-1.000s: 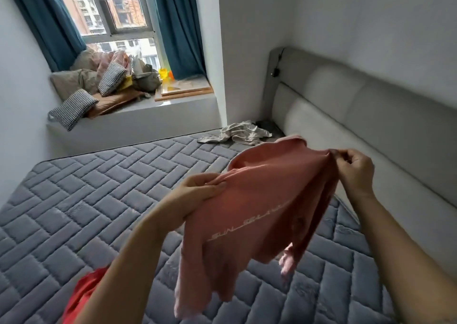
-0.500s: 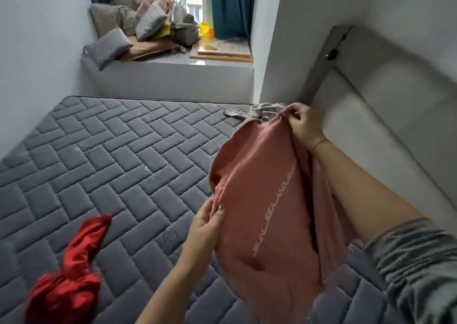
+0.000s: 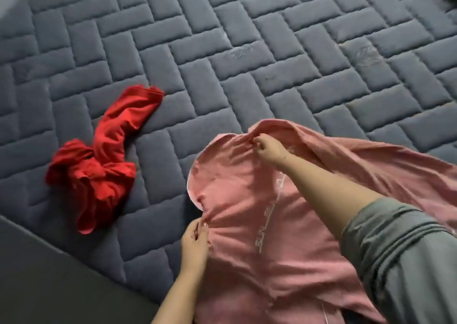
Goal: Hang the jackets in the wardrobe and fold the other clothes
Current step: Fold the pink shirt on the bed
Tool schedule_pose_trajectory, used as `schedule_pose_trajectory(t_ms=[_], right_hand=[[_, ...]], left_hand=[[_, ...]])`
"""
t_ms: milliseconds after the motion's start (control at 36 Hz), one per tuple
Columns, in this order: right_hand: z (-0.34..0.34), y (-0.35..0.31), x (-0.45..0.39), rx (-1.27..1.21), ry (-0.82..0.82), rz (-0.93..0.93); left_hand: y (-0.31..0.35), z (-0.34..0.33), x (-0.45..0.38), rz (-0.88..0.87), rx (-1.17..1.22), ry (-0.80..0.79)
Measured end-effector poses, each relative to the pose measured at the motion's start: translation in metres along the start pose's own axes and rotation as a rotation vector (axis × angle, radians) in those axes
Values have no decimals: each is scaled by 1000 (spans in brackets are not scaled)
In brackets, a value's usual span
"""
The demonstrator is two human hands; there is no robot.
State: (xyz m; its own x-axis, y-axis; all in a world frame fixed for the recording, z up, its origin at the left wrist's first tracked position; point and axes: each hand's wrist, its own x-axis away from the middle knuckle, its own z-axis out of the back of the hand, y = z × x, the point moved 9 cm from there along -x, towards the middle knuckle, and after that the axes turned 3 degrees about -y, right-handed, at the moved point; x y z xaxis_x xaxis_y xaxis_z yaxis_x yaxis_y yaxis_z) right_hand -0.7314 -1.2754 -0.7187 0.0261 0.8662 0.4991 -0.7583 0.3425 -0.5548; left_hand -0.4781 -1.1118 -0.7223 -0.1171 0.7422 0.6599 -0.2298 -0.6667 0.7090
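Grey quilted mattress (image 3: 247, 51), brick-pattern stitching. Pink shirt (image 3: 247, 212) spread on it, near edge. Left hand (image 3: 194, 245) and right hand (image 3: 269, 148) each pinch its fabric. Crumpled red garment (image 3: 103, 160) lies left, apart.

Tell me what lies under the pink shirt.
The grey quilted mattress shows all round the pink shirt, so the shirt rests on it. Anything else beneath is covered by the fabric and cannot be seen.
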Motion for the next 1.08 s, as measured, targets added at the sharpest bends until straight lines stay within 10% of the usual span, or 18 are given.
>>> schedule_pose_trajectory(t_ms=[194, 306, 556, 806, 1083], right_hand=[[-44, 51, 70, -417, 160, 34], [-38, 111, 139, -912, 281, -244], [-41, 242, 237, -2067, 718, -745], [62, 325, 198, -1711, 868, -710], [184, 282, 141, -659, 804, -215]], left_hand=[[-38, 11, -28, 50, -158, 132], [25, -11, 4, -252, -494, 297], [134, -207, 12, -623, -591, -267], [160, -360, -66, -665, -1267, -432], [240, -325, -105, -429, -524, -204]])
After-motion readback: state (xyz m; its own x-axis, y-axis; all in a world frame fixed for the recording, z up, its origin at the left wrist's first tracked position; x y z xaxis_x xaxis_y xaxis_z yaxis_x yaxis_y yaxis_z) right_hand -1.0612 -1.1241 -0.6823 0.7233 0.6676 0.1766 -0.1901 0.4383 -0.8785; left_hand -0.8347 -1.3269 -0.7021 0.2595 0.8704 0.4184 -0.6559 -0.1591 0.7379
